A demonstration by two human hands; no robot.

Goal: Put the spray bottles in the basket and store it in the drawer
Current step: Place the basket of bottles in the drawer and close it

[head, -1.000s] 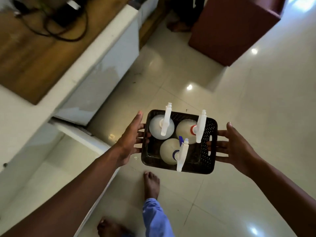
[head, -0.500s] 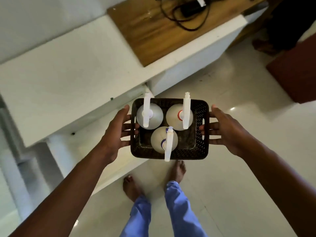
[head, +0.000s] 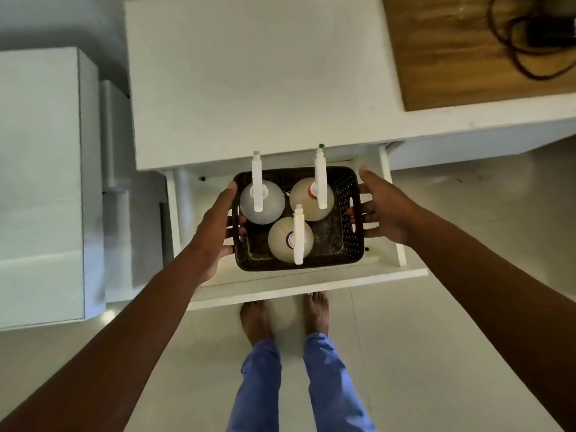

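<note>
At centre frame, head view: black perforated basket [head: 349, 194] held over the open white drawer [head: 299, 283], which juts out from under the white cabinet top [head: 249, 76]. Whether the basket base already touches the drawer floor cannot be told.

Left hand [head: 215, 226] closed on the basket's left wall, fingers through the handle slot. Right hand [head: 385, 207] closed on the right wall, fingers likewise hooked in the slot. Two-sided grip judged to keep the load level so the bottles stay upright.

Contents: three spray bottles, all standing. Clear bottle [head: 261, 202] upper left of basket; bottle with red collar [head: 307, 198] upper right, green nozzle tip; bottle with purple collar [head: 280, 241] lower middle. Trigger heads point toward the top of the frame.

Bare feet and blue trousers [head: 299, 385] lower centre, close to the drawer front. Wooden board with a black cable [head: 526, 42] upper right.

Change against the frame half a second earlier: basket was carried in front of the cabinet edge; now it sits squarely over the drawer opening. Grip unchanged. Bottles have not shifted. Remaining, by judgement: set down, release, push the drawer shut.
</note>
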